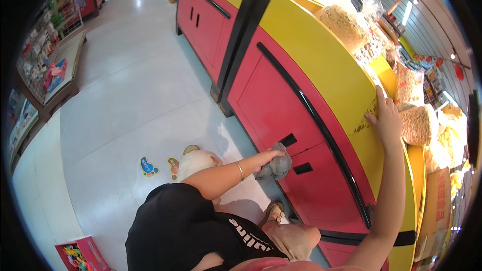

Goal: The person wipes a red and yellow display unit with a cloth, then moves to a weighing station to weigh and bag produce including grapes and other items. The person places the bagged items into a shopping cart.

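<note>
My left hand [272, 156], with a bangle at its wrist, grips a bunched grey cloth [278, 167]. The cloth is in front of the red cabinet door [286, 105], close to two black handles [303, 168]; whether it touches the door is hard to tell. Higher up, my right hand [388, 118] rests on the top edge of the yellow counter panel [327, 60], thumb spread from the fingers and holding nothing. Dark scuff marks [364, 122] show on the yellow surface beside that thumb. A black curved trim bar [305, 101] runs below the panel.
Clear bags of nuts or seeds [344, 26] and a cardboard box [433, 210] sit along the counter top. Display racks [47, 64] stand across the tiled floor [113, 94], which bears footprint stickers [149, 166]. A pink box of toys [83, 254] is at lower left.
</note>
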{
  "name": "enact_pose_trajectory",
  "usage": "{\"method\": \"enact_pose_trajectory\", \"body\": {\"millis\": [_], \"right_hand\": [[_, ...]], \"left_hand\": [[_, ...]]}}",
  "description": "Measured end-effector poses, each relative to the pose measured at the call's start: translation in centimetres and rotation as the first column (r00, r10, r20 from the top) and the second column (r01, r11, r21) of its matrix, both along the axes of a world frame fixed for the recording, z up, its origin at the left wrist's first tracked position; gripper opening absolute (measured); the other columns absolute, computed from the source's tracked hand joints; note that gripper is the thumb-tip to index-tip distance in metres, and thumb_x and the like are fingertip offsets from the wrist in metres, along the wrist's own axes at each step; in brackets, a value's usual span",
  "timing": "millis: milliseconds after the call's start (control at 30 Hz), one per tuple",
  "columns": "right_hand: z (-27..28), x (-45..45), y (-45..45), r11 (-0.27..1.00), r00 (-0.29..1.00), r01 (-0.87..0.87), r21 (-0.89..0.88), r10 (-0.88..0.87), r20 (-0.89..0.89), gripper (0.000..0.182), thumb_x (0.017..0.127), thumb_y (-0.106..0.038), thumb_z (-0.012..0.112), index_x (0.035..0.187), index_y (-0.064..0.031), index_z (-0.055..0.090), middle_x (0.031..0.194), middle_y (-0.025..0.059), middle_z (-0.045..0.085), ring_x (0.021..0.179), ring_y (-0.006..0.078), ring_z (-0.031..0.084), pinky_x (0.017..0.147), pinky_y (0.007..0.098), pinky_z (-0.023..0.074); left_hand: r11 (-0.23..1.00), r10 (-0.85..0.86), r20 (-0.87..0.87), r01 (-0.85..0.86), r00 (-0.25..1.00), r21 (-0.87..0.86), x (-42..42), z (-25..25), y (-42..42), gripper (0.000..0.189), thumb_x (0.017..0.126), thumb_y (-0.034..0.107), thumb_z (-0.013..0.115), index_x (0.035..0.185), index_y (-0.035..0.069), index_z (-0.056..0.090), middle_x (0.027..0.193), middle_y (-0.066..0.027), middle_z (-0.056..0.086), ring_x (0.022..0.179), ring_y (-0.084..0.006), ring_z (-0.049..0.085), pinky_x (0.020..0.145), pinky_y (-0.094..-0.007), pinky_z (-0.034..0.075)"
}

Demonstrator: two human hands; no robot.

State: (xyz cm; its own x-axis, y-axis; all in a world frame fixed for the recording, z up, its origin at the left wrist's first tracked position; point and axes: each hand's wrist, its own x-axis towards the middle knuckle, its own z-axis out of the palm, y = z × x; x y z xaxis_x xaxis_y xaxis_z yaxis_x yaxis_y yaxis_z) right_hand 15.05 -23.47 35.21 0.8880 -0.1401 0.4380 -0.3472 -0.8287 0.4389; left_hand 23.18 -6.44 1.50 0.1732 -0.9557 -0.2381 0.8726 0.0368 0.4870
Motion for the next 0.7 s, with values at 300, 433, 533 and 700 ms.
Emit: {"method": "enact_pose_trajectory", "body": {"millis": [300, 433, 533, 700], "right_hand": [[0.3, 1.1, 0.3, 0.987, 0.987, 0.155, -0.029, -0.156, -0.035, 0.063, 0.065, -0.030, 0.069, 0.113, -0.0080, 0.034, 0.090, 0.0153, 0.052, 0.082, 0.0305, 0.055, 0.067, 0.0377, 0.0458], [1.3, 0.9, -0.4, 0.997, 0.987, 0.077, -0.021, -0.079, -0.141, 0.059, 0.065, -0.024, 0.069, 0.110, -0.0058, 0.035, 0.090, 0.0177, 0.052, 0.081, 0.0321, 0.056, 0.069, 0.0373, 0.0455], [0.1, 1.7, 1.2, 0.958, 0.957, 0.283, -0.045, -0.286, -0.058, 0.060, 0.064, -0.023, 0.070, 0.110, -0.0046, 0.034, 0.090, 0.0175, 0.052, 0.082, 0.0315, 0.055, 0.069, 0.0371, 0.0457], [-0.2, 2.2, 1.6, 0.961, 0.961, 0.275, -0.021, -0.275, -0.015, 0.057, 0.067, -0.027, 0.068, 0.108, -0.0046, 0.036, 0.090, 0.0173, 0.053, 0.082, 0.0299, 0.056, 0.068, 0.0380, 0.0461]], "left_hand": [[1.000, 0.003, 0.055, -0.004, 0.998, 0.004, -0.3, -1.5, -1.7, 0.031, 0.079, 0.029, 0.053, 0.099, 0.006, 0.051, 0.090, -0.0096, 0.058, 0.082, -0.0204, 0.057, 0.073, -0.0365, 0.048], [0.997, 0.022, 0.083, -0.028, 0.996, 0.076, -0.8, -0.5, -1.6, 0.036, 0.076, 0.030, 0.056, 0.103, 0.008, 0.047, 0.093, -0.0094, 0.056, 0.085, -0.0208, 0.056, 0.074, -0.0361, 0.047], [0.996, 0.017, 0.116, -0.027, 0.993, 0.087, -0.4, -1.1, -2.1, 0.041, 0.075, 0.031, 0.057, 0.106, 0.009, 0.043, 0.097, -0.0091, 0.054, 0.087, -0.0205, 0.055, 0.075, -0.0361, 0.047], [1.000, 0.005, 0.105, -0.003, 0.994, -0.020, 0.2, -0.9, -2.0, 0.045, 0.075, 0.031, 0.057, 0.110, 0.009, 0.039, 0.099, -0.0087, 0.053, 0.088, -0.0197, 0.055, 0.075, -0.0353, 0.046]]}}
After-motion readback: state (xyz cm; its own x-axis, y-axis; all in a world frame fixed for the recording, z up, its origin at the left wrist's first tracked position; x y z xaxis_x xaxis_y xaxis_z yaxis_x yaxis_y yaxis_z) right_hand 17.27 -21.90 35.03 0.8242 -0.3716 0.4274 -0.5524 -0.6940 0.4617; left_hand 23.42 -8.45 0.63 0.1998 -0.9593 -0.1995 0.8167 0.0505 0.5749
